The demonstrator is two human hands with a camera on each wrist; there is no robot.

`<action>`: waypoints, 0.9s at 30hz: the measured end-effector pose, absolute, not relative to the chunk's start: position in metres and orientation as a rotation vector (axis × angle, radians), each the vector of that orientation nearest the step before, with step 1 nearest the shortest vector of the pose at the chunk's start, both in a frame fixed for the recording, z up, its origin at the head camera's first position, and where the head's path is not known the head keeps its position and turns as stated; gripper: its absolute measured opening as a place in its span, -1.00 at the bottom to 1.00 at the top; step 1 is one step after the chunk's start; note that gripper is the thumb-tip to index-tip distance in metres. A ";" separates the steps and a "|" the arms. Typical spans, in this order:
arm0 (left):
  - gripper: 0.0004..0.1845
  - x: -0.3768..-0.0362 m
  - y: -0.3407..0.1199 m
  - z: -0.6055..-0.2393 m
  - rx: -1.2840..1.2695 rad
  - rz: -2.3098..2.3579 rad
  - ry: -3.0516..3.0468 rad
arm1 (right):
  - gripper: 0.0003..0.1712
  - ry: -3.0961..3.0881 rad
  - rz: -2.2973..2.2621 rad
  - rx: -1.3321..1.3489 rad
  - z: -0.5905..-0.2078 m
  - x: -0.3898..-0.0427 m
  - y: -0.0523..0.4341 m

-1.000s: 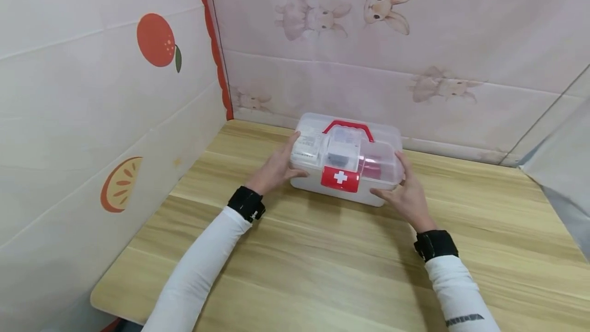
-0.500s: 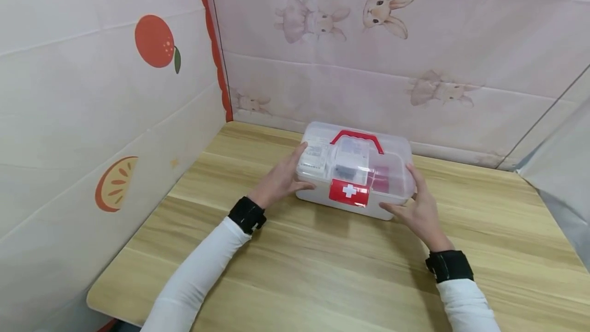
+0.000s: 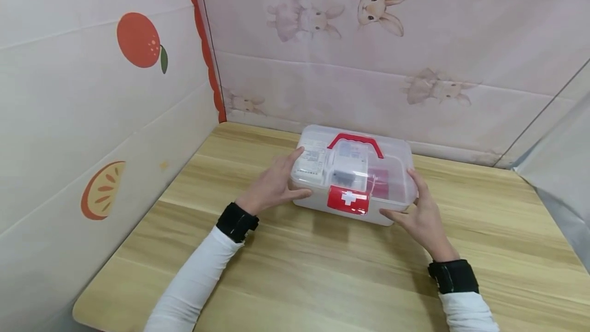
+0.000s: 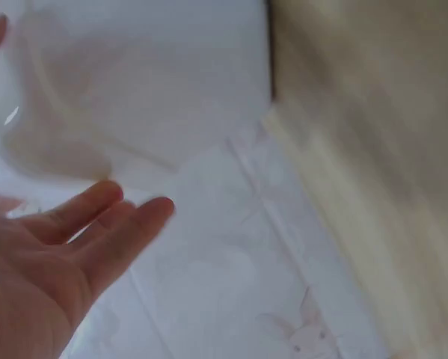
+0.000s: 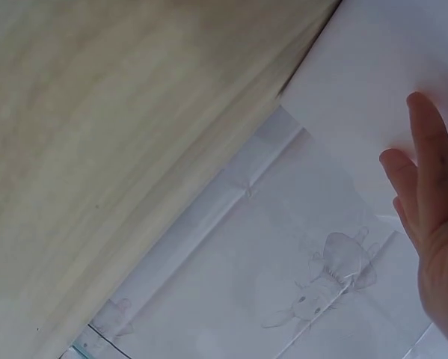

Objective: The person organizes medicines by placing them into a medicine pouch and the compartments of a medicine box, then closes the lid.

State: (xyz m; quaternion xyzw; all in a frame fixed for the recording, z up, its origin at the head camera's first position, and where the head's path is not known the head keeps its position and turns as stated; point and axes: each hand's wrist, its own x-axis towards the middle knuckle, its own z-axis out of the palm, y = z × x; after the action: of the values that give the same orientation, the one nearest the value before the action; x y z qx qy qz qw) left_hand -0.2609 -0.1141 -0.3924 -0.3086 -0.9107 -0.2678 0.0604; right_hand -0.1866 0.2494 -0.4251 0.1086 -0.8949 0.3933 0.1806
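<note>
Clear plastic first-aid box (image 3: 354,175) sits on the wooden bench (image 3: 322,275), toward the back, near the rabbit-print wall (image 3: 415,50). Lid closed, red handle (image 3: 355,143) lying flat on top, red latch (image 3: 348,200) with a white cross on the front side facing the person. Packets and small boxes visible through the clear lid, details too blurry to read.

Left hand (image 3: 273,184) presses against the left end of the box, fingers straight and spread along the lid edge, thumb on the lower front corner. Right hand (image 3: 421,214) does the same on the right end, fingers extended up the side wall, thumb toward the front bottom edge. Both hands flat against the box, one on each end, no curling round it.

Left wrist view: palm and straight fingers (image 4: 96,217) open, the blurred translucent box (image 4: 134,90) just past the fingertips; contact cannot be told from this view. Right wrist view: fingers (image 5: 429,172) straight, lying against a pale box surface.

Black wristbands and white sleeves on both arms. Left wall (image 3: 92,117) carries orange fruit stickers. Grey cloth (image 3: 560,168) hangs at the right edge.
</note>
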 end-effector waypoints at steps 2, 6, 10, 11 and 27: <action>0.13 -0.260 -0.114 -0.387 -0.931 -0.722 -2.765 | 0.37 -2.535 1.075 0.312 -0.425 -0.186 0.250; 0.08 -0.261 -0.110 -0.376 -0.934 -0.604 -2.766 | 0.38 -2.526 1.011 0.335 -0.425 -0.186 0.249; -0.03 -0.261 -0.104 -0.370 -0.913 -0.576 -2.782 | 0.39 -2.542 0.945 0.341 -0.421 -0.185 0.246; -0.08 -0.261 -0.102 -0.370 -0.906 -0.564 -2.770 | 0.40 -2.563 0.926 0.337 -0.418 -0.184 0.245; -0.42 -0.261 -0.091 -0.385 -0.881 -0.512 -2.565 | -0.17 -2.687 0.611 0.204 -0.370 -0.177 0.216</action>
State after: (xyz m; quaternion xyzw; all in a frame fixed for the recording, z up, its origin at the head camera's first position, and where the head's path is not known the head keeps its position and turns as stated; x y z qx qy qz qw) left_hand -0.2613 -0.0907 -0.3847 -0.3132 -0.9126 -0.1821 0.1896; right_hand -0.1765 0.2159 -0.3697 0.0726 -0.9551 0.2173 0.1879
